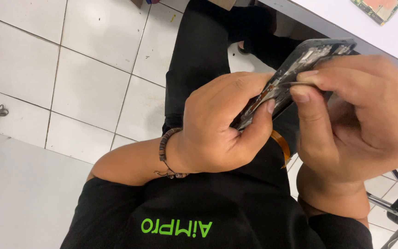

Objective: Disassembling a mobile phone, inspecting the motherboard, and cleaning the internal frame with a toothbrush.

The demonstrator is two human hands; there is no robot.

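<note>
White tiled floor (pixel 88 78) fills the view from nine to twelve o'clock. At three o'clock the right hand (pixel 355 124) pinches a thin tool (pixel 295 84) against an opened phone frame (pixel 300 64), which the left hand (pixel 222 124) grips at centre, an orange ribbon cable (pixel 282 145) dangling below

An opened smartphone (pixel 300 69) with its back cover off, dark frame and small internal parts exposed. It is held tilted in the air above the person's lap, its upper end pointing toward a white table edge. An orange flex ribbon cable (pixel 282 145) curls loose below it.
</note>
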